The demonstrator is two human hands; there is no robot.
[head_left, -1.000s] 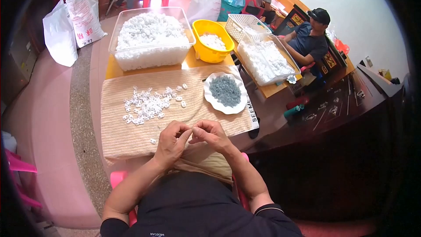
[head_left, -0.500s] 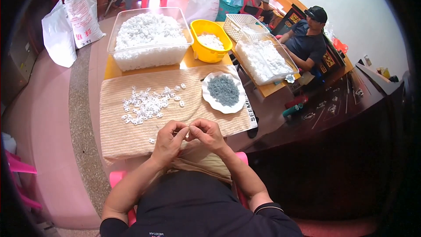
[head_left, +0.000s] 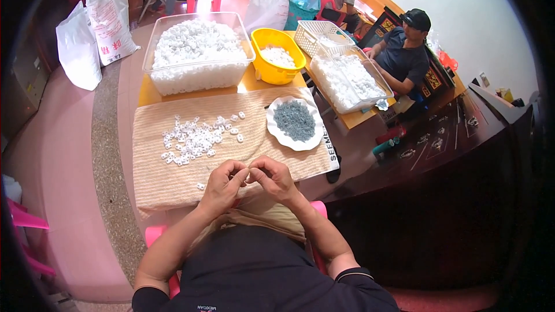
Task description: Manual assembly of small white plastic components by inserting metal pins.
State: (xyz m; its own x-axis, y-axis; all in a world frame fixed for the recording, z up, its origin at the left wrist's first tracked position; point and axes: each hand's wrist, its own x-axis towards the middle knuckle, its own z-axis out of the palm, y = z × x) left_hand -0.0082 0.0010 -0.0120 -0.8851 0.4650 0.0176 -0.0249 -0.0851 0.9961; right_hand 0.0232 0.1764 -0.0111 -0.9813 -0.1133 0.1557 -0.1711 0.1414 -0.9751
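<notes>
Left grip [head_left: 221,189] pinches beside right grip [head_left: 274,180] (contents hidden), near white pieces [head_left: 199,143].

Matt, ribbed cloth [head_left: 156,182] spreads before our fingers [head_left: 267,166], its nap rougher than the smooth, shiny wood of the bench [head_left: 247,85] beyond. Ahead and left of the fingers, we see small pieces [head_left: 196,140] of smooth white plastic; ahead and right, a glossy white dish [head_left: 278,138] with dull grey bits [head_left: 295,120]. Farther past the fingers: a clear, shiny plastic bin [head_left: 191,81] and a glossy yellow plastic tub [head_left: 276,75].
</notes>
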